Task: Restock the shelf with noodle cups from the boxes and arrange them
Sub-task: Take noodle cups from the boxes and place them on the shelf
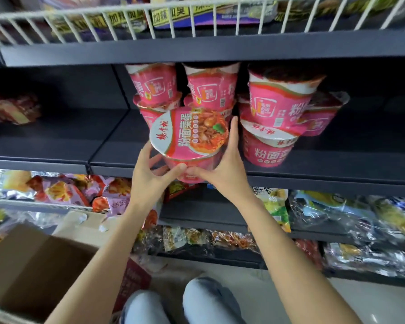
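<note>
Three dark shelves [313,164], snack packets [63,190]

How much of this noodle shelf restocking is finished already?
Done: several pink noodle cups already sit stacked on the dark shelf. In hand: both hands, left and right, hold one tilted cup at the shelf front, not yet set down. Left: the shelf's left side is still bare; the open cardboard box hides its contents, so the remaining count is unclear.

Pink noodle cups [269,148] stand stacked on the dark shelf [325,164].
</note>
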A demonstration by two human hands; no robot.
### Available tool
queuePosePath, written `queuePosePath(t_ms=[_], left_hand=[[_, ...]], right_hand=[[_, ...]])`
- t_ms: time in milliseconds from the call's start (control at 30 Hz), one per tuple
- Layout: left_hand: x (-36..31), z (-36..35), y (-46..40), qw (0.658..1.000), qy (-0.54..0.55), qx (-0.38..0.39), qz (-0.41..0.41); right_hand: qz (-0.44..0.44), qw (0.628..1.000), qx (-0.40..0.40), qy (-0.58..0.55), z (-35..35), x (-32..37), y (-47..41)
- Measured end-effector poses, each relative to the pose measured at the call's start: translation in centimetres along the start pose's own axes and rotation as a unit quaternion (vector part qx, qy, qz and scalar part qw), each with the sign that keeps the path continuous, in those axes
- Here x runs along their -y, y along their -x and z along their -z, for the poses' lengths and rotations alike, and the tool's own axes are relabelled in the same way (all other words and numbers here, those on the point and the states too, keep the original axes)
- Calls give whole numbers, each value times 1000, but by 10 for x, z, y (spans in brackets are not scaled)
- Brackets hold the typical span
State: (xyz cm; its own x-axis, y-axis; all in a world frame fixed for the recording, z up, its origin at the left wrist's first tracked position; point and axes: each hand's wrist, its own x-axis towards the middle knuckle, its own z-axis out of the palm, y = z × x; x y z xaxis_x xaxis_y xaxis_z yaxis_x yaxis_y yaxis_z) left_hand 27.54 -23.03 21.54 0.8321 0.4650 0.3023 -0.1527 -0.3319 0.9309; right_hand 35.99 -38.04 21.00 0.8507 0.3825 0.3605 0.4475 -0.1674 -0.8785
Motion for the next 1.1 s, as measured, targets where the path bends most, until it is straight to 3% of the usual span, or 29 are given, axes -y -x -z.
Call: queuePosePath(t_ms=[167, 300, 333, 400, 467, 500, 600, 700, 767, 833, 900, 967, 1033, 1100], left_hand=[[-43, -77, 42, 993, -7, 103, -61], [-57, -157, 39, 972, -8, 226, -70], [-58, -172, 36, 972, -31, 213, -94], [-50, -193, 24, 982, -73, 99, -142], [-40, -203, 12, 991, -71, -34, -111], [-33, -205, 4, 994, -62, -64, -64], [-21, -208, -21, 997, -15, -6, 80], [-15, -211, -33, 997, -8, 14, 76], [-10, -212, -35, 997, -12, 0, 78], [-4, -213, -34, 997, -17, -3, 79], [0, -214, -35, 996, -23, 14, 83], [1, -216, -37, 995, -44, 27, 83], [1, -217, -39, 994, -54, 36, 84], [2, -216, -41, 994, -37, 37, 91]], right_hand=[[-32, 994, -97, -38, 94, -2, 65], [-59, 981, -184, 9, 188, -21, 94], [-65, 977, -203, 17, 207, -29, 97], [-79, 967, -243, 18, 240, -49, 93], [-96, 953, -287, 26, 267, -73, 77], [-104, 946, -306, 35, 278, -83, 66], [-113, 935, -330, 55, 298, -115, 32], [-193, 917, -315, 152, 308, -147, -5], [-283, 872, -304, 258, 308, -156, -22], [-259, 852, -328, 316, 301, -153, -29], [-143, 876, -299, 350, 288, -147, -30], [-57, 919, -206, 330, 272, -136, -28], [-11, 964, -107, 242, 252, -119, -22], [2, 984, -15, 180, 224, -103, -12]])
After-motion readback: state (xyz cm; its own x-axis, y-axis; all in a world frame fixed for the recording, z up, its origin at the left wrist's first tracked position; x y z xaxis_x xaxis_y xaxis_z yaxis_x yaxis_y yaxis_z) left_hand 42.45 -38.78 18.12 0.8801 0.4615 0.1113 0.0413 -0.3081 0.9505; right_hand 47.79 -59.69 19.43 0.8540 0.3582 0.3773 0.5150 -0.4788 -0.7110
